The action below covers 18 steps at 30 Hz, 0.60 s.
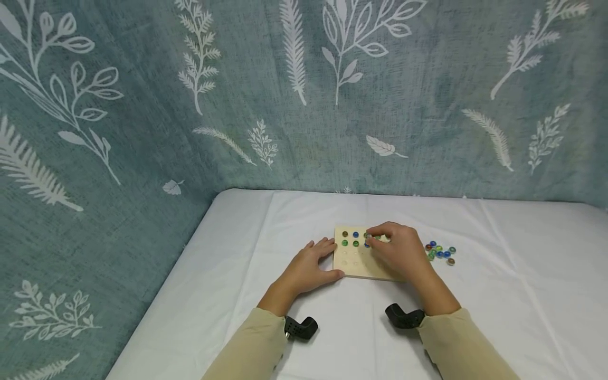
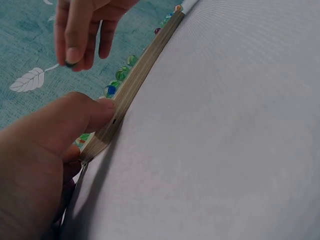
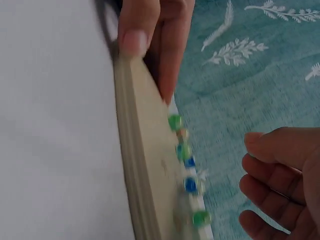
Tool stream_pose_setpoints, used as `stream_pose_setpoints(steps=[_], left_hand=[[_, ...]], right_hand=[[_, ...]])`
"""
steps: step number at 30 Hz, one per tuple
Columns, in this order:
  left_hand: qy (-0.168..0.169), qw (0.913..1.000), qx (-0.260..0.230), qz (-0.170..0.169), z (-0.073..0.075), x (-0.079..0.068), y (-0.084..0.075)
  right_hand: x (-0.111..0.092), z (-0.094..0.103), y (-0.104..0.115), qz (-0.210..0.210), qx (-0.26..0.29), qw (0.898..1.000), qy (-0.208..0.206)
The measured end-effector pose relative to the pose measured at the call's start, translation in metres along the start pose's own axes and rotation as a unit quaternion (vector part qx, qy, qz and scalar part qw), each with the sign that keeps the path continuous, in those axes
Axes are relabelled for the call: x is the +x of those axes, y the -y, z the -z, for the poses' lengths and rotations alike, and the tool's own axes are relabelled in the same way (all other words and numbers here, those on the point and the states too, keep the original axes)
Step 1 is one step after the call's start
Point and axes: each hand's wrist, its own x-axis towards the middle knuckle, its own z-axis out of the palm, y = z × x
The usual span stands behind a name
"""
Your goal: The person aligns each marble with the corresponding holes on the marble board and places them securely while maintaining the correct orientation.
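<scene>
A pale wooden board (image 1: 368, 268) with rows of small hollows lies on the white cloth. Glass marbles sit in its two far rows, among them a brown one (image 1: 344, 234) and a blue one (image 1: 355, 234). My left hand (image 1: 311, 266) holds the board's near left corner, thumb against the front edge (image 2: 137, 75) and fingers along the left side. Over the far rows, my right hand (image 1: 401, 250) pinches a dark green marble (image 2: 70, 64) between thumb and fingertips. That hand covers the right part of the board in the head view.
Right of the board, several loose marbles lie in a cluster, including a blue one (image 1: 447, 254) and a brown one (image 1: 450, 262). Leaf-patterned teal fabric (image 1: 304, 132) hangs behind and to the left of the white-covered table (image 1: 546, 253).
</scene>
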Motion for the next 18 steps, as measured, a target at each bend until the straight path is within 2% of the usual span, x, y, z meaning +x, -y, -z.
stream_pose_setpoints(steps=[7,12,18], left_hand=[[-0.005,0.9999,-0.004,-0.009,0.001,-0.001,0.001],[-0.005,0.9998,0.008,-0.015,0.001,-0.001,0.002],[-0.005,0.9997,0.01,-0.02,0.002,-0.001,0.002]], right_hand=[[0.004,-0.02,0.018,0.006,0.019,1.0,0.021],[0.003,-0.031,0.02,0.014,0.01,0.999,0.031],[0.0,-0.04,0.019,0.023,-0.012,0.997,0.071]])
